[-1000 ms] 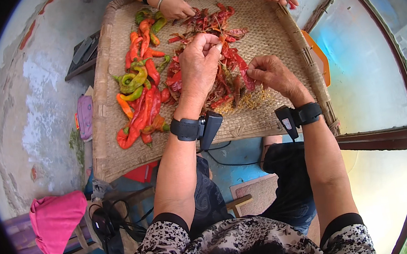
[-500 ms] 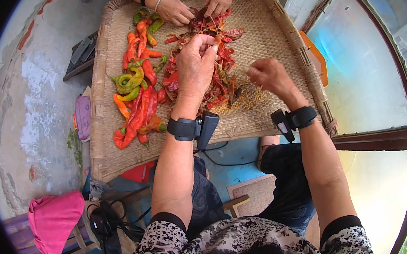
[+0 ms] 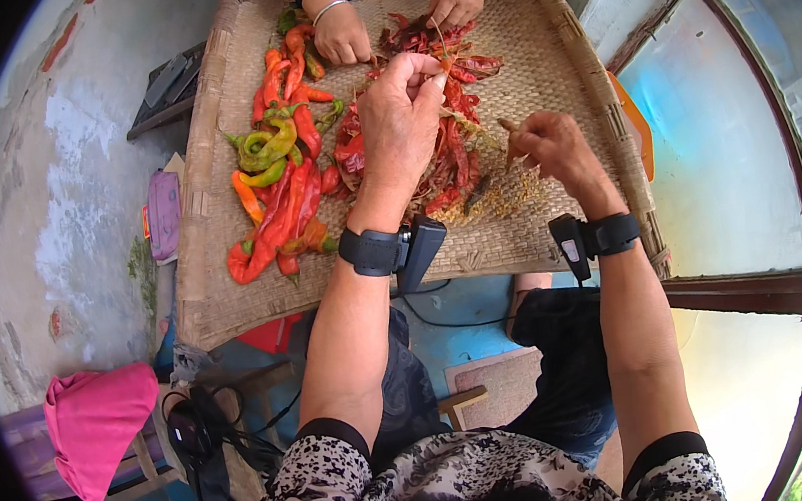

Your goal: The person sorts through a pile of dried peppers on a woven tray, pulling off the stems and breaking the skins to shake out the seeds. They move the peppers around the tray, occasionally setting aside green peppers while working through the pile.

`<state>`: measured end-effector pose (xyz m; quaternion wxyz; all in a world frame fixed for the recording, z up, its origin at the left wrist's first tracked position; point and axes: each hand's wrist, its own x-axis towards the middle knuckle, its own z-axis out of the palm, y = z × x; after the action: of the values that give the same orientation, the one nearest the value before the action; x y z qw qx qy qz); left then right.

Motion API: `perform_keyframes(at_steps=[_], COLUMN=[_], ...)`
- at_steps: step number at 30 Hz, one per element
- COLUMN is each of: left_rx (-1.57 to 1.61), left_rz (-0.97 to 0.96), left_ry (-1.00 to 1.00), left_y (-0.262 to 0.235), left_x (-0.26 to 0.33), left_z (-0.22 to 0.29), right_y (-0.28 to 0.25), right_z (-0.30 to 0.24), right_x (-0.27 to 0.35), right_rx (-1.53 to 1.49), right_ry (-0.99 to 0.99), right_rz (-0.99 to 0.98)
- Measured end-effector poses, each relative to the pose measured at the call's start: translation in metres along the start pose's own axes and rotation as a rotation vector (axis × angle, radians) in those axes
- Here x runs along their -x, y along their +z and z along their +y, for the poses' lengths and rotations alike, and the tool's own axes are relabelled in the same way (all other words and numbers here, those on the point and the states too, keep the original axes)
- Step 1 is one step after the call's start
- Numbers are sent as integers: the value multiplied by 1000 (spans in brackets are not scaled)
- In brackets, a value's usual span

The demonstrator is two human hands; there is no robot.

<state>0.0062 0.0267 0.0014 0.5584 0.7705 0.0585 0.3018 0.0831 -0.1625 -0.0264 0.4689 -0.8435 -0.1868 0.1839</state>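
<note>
My left hand (image 3: 398, 122) is closed in a pinch over the dried peppers. Between its thumb and forefinger is a chili stem (image 3: 440, 38) with an orange-red end at the fingertips. To the right, my right hand (image 3: 550, 146) curls its fingers round a narrow brown piece (image 3: 509, 143), whose kind is unclear. Below that hand, yellow seeds (image 3: 509, 197) lie scattered over the woven tray (image 3: 547, 56). A heap of dried red chilies (image 3: 455, 160) spreads beneath and beside my left hand, which hides part of it.
Fresh red, orange and green peppers (image 3: 282, 229) lie along the tray's left side. Across from me, another person's hands (image 3: 342, 35) work at the heap's far end. A windowed frame (image 3: 731, 277) stands at right; a pink cloth (image 3: 104, 423) hangs at lower left.
My right hand now shows a brown piece in its curled fingers. My left hand keeps its pinch, a little further right in view. The other person's hands have moved apart.
</note>
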Motion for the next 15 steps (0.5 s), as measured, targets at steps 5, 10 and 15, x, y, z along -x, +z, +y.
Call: perform_keyframes(at_steps=[5, 10, 15], left_rx=[-6, -13, 37], left_rz=[5, -4, 54], left_ry=[3, 7, 31], left_y=[3, 6, 6], left_x=[0, 1, -2], left_z=[-5, -7, -5], right_y=[-47, -51, 5], right_z=[18, 25, 14], right_x=[0, -7, -5], right_rx=[-797, -1135, 119], right_ry=[9, 123, -140], right_rz=[202, 440, 91])
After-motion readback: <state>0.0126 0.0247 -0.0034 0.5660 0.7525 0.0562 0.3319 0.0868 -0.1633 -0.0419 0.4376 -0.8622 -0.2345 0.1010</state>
